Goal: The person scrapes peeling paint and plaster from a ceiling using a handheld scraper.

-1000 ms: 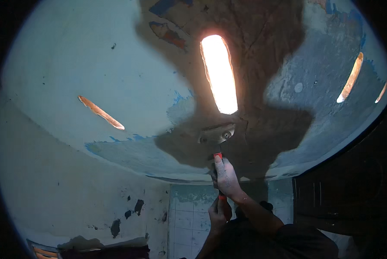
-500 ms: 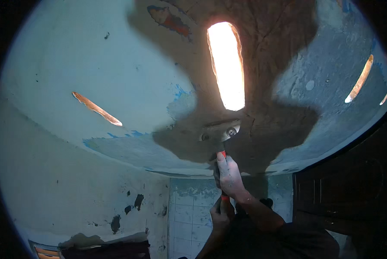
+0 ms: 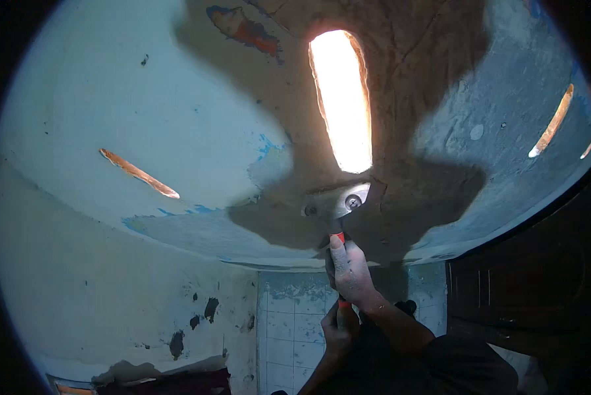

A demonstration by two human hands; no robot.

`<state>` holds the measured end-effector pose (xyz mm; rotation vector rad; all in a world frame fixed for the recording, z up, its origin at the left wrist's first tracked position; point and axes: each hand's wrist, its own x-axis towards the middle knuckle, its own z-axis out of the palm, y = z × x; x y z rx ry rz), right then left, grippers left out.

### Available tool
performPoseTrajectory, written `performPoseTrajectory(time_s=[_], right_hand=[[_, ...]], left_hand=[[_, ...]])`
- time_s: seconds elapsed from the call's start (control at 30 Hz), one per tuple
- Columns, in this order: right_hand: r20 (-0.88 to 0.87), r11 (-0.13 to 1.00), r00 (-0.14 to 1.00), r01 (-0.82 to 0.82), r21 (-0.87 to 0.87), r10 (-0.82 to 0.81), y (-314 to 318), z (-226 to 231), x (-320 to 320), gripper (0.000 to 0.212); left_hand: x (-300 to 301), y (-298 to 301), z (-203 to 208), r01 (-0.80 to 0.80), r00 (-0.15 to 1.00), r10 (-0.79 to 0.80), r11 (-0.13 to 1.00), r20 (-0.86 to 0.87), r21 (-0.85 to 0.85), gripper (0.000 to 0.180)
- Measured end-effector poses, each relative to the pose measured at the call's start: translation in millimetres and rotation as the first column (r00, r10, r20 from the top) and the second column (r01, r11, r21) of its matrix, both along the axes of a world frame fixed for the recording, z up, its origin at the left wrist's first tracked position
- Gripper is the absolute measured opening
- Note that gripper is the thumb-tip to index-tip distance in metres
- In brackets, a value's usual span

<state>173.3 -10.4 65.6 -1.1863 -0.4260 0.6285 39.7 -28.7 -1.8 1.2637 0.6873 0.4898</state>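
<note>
A scraper (image 3: 352, 201) with a wide metal head and a visible screw is held up against a patchy painted ceiling (image 3: 144, 99). Its dark handle (image 3: 336, 228) has red bands. My right hand (image 3: 352, 273), dusted with pale powder, wraps round the handle, with the thumb pointing up toward the head. Lower down, my left hand (image 3: 338, 331) is closed round the handle's lower end, near a red band. The blade's edge lies close to the ceiling in a dark shadow; whether it touches cannot be made out.
A bright elongated patch of light (image 3: 341, 99) glows just beyond the scraper. Narrow glowing strips (image 3: 139, 173) show to either side. Chipped plaster marks the left wall (image 3: 144, 289). White tiles (image 3: 280, 336) lie behind my hands, and a dark wooden panel (image 3: 506, 289) stands right.
The scraper's head has tilted slightly and now catches more light, with its right end a little farther right. The ceiling marks at left have shifted left in view. Both hands keep their grip.
</note>
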Motion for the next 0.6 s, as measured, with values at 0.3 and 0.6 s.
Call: performPoseTrajectory(time_s=[0.3,0.6], right_hand=[[-0.032,0.998,0.998,-0.047,0.032,0.048,0,6,1,0.037],[-0.05,1.0,0.999,-0.018,0.025,0.019,3,13,0,0.037]], left_hand=[[-2,-1,0,-0.041,0.998,0.041,0.999,-0.039,-0.006,0.048],[-2,5,6,-0.051,0.996,0.054,0.998,-0.07,0.041,0.041]])
